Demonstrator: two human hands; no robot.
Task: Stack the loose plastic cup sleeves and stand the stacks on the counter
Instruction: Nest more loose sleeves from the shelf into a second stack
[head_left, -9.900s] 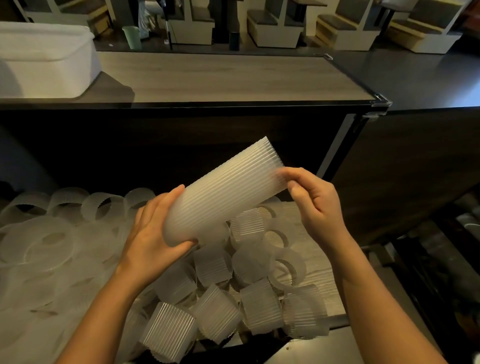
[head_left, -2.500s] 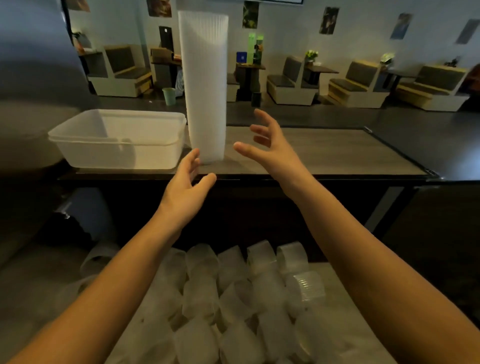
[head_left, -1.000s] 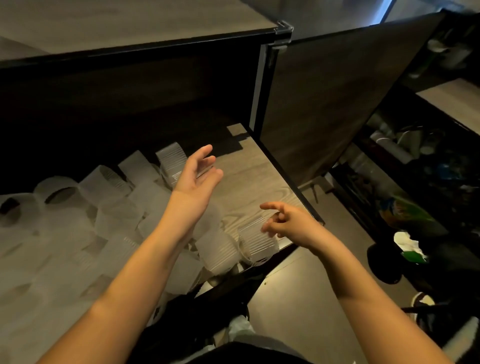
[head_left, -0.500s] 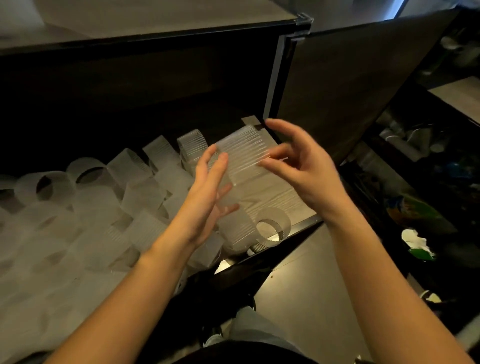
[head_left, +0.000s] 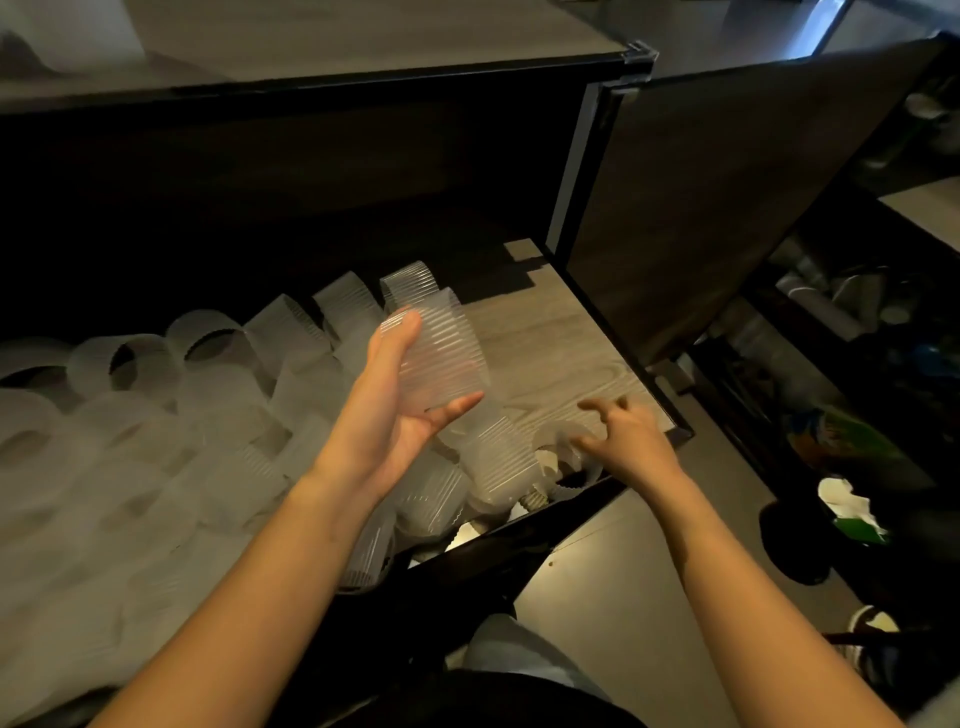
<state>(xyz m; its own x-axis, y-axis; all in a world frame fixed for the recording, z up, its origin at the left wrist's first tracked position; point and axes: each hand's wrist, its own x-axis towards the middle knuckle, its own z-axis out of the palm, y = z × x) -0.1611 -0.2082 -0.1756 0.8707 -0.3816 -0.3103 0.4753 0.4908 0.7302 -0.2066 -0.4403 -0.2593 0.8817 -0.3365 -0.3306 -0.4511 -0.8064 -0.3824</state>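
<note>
Cup sleeve (head_left: 441, 358) gripped in our left hand (head_left: 395, 415) points far-left, and the next loose sleeve (head_left: 566, 457) lies near-right under our curled right hand (head_left: 618, 436), grasp unconfirmed.

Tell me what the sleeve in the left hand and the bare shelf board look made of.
Sleeve: thin translucent plastic, frosted, with fine ribs; shapes behind it show dimly through. Shelf board: matte grey wood grain, possibly laminate rather than solid wood.

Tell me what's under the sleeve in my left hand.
Below the held sleeve lie more loose sleeves on the wooden shelf. The left hand and the sleeve itself cover whatever lies directly beneath them.
</note>
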